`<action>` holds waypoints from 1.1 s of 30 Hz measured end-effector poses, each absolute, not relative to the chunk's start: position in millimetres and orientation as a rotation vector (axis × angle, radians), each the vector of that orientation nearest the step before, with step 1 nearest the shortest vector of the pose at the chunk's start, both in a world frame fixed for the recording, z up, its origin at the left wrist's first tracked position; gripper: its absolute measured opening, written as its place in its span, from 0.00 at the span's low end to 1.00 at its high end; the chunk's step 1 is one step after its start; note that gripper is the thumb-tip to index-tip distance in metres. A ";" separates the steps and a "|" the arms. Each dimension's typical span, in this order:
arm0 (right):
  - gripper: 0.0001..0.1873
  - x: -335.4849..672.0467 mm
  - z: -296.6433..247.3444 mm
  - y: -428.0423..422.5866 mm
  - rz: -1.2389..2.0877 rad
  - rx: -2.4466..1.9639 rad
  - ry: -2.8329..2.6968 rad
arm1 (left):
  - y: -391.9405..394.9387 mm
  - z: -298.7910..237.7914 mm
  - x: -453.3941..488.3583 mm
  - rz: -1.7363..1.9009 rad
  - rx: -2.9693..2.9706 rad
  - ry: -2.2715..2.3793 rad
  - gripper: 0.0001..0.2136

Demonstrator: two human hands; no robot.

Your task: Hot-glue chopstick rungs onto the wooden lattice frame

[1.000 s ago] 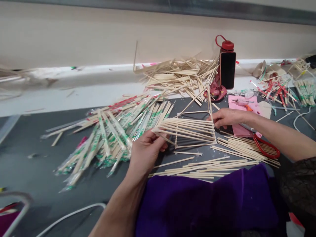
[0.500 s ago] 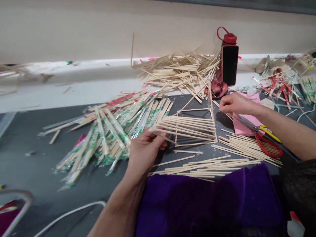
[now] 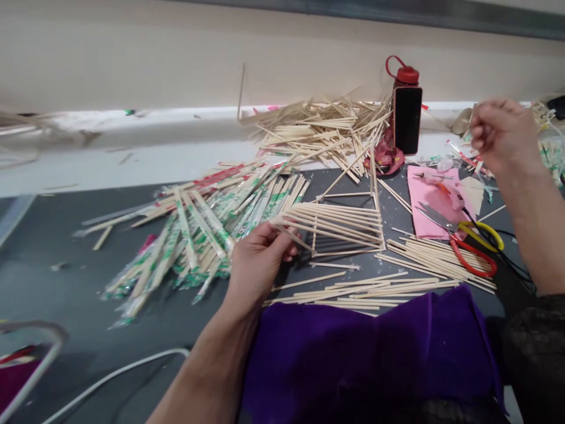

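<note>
The stick frame (image 3: 339,225), built of pale wooden sticks joined at the corners, sits on the dark counter (image 3: 88,318) and serves as the landmark here. A row of sticks lies side by side across its top, slanting toward its left end, and a triangle of sticks stands up at its far side.

The left hand (image 3: 260,253) is at the frame's left end, thumb and fingers closed on the corner there. The right hand (image 3: 505,132) is raised in the air, well to the right of the frame and beyond it, fingers curled in toward the thumb; whether it pinches anything thin, I cannot tell.

Left of the frame lies a heap of wrapped chopsticks (image 3: 194,241) in clear and green-printed sleeves. Beyond the frame is a big pile of bare sticks (image 3: 326,132), with a phone (image 3: 407,121) upright before a red-capped bottle (image 3: 406,74) and a red ribbon (image 3: 391,164) at their foot. To the frame's right, a glue gun (image 3: 454,199) rests on a pink sheet (image 3: 421,218), and scissors (image 3: 451,226) with red and yellow handles lie over a bunch of sticks (image 3: 419,256). Loose sticks (image 3: 362,292) and a purple cloth (image 3: 375,353) are on its near side.
</note>
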State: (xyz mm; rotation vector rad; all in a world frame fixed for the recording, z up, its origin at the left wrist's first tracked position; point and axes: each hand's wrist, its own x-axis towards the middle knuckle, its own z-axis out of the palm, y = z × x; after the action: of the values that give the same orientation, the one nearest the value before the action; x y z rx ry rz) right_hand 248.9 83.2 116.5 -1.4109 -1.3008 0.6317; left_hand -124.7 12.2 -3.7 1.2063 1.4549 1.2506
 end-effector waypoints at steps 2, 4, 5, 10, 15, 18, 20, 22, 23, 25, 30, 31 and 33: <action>0.03 235.3 103.0 69.1 0.782 -1.440 -1.570 | 11.6 -1.8 -123.2 1.257 1.213 1.465 0.05; 0.02 215.5 80.7 55.7 0.923 -1.465 -1.770 | 11.2 -0.7 -121.9 1.271 1.209 1.466 0.05; 0.03 205.4 69.1 50.5 0.885 -1.491 -1.984 | 11.2 -0.5 -121.5 1.282 1.203 1.460 0.05; 0.09 174.4 34.3 44.8 0.428 -1.594 -2.568 | 11.9 0.8 -122.4 1.313 1.157 1.430 0.06; 0.10 166.8 30.5 48.9 0.373 -1.606 -2.677 | 12.2 2.9 -123.6 1.310 1.139 1.435 0.07; 0.10 161.1 26.5 49.3 0.340 -1.624 -2.707 | 12.3 2.4 -123.1 1.305 1.157 1.430 0.08; 0.10 158.6 22.8 50.0 0.326 -1.640 -2.701 | 12.6 2.0 -122.8 1.308 1.158 1.431 0.08; 0.08 159.5 20.5 52.2 0.325 -1.650 -2.676 | 12.8 1.7 -122.6 1.303 1.158 1.443 0.08; 0.07 161.6 20.7 53.8 0.328 -1.653 -2.657 | 13.0 1.6 -122.6 1.302 1.158 1.448 0.08; 0.07 168.8 24.1 57.7 0.337 -1.659 -2.600 | 13.5 1.2 -122.9 1.304 1.153 1.453 0.08; 0.09 189.2 42.2 64.9 0.372 -1.695 -2.426 | 14.2 1.0 -123.9 1.305 1.129 1.453 0.08; 0.09 191.0 44.2 65.7 0.372 -1.699 -2.409 | 14.0 1.3 -123.8 1.302 1.129 1.454 0.08; 0.09 191.1 44.3 67.5 0.355 -1.703 -2.404 | 13.3 2.2 -123.4 1.295 1.131 1.458 0.07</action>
State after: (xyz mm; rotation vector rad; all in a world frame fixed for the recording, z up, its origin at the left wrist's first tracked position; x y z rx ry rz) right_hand 191.1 67.5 44.3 -1.7025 -2.4041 0.3554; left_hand -123.4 13.3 2.2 1.1312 1.4585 1.2948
